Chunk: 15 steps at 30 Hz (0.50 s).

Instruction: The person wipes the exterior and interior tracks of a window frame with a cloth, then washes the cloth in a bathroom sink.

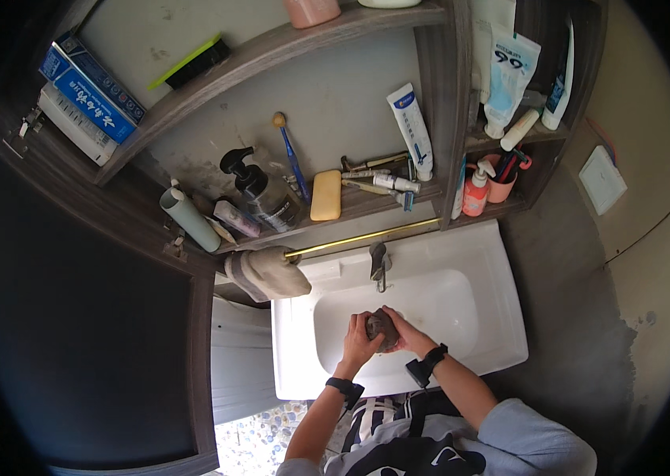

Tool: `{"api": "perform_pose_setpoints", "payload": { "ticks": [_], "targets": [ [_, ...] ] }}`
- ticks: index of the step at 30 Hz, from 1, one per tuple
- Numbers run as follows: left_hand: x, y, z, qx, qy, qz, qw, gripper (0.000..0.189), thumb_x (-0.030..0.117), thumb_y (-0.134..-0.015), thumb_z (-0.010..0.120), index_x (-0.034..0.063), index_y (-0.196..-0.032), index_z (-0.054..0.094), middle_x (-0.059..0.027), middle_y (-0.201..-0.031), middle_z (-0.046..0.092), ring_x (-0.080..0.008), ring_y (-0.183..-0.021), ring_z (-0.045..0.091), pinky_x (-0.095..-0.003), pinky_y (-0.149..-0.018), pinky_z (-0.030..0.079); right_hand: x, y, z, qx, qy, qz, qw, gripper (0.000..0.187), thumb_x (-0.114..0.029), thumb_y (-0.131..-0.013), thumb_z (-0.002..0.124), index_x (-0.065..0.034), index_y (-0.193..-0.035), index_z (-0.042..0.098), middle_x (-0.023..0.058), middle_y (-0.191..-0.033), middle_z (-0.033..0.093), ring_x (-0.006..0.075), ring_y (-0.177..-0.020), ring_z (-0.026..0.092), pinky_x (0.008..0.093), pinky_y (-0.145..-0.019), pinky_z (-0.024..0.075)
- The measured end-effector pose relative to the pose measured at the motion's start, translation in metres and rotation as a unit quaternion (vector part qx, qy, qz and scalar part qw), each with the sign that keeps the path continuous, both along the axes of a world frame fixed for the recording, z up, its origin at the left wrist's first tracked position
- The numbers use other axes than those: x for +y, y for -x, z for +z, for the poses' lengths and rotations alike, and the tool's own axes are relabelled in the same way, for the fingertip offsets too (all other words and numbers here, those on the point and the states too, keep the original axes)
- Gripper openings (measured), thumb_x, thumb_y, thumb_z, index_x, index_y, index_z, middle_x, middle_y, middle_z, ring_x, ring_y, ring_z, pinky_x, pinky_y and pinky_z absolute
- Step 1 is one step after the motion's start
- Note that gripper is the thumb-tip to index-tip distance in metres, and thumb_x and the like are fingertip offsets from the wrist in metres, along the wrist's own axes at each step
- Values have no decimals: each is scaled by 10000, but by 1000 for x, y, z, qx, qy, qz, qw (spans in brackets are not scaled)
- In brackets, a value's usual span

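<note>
A balled-up, dark grey-brown bundle [382,328], apparently cloth, is pressed between both hands over the basin. My left hand [360,340] grips its left side, with the thumb across the front. On the right side, my right hand [407,334] curls around it, the fingers partly hidden behind the bundle. Below them lies the white washbasin [454,309]. The dark metal faucet [378,262] stands just beyond the hands, at the basin's back edge.
A towel [269,273] hangs on a gold rail [365,236] at back left. Above, open shelves hold a black pump bottle [266,196], a yellow soap bar [326,195], a toothpaste tube [412,131] and razors. An open dark cabinet door [85,309] fills the left side.
</note>
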<state>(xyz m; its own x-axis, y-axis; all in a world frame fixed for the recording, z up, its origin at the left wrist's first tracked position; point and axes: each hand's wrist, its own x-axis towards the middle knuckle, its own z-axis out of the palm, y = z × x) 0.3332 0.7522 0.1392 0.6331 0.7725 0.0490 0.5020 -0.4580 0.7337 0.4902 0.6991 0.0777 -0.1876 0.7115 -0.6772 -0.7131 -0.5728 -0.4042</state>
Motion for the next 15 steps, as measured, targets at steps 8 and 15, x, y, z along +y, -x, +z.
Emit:
{"api": "perform_pose_setpoints", "payload": {
  "ticks": [8,15],
  "targets": [
    [15,-10,32,15,-176,-109,978,732,322,-661,792,40,-1261,483,-197,-1206,506,-415,-1121,508,-477,-879,496,12,5,-13,-126,-185,-131,966,426,-437,-1032,446,-56,-1132,607,-11,-1113,607,96,-1032,544,279,-918,444],
    [17,-34,40,-50,-143,-47,987,697,325,-679,806,29,-1203,455,-189,-1181,479,-397,-1004,579,-471,-792,531,27,-12,81,-216,-164,-78,960,398,-391,-961,513,-14,-1011,632,19,-927,639,128,-864,572,302,-786,468]
  ]
}}
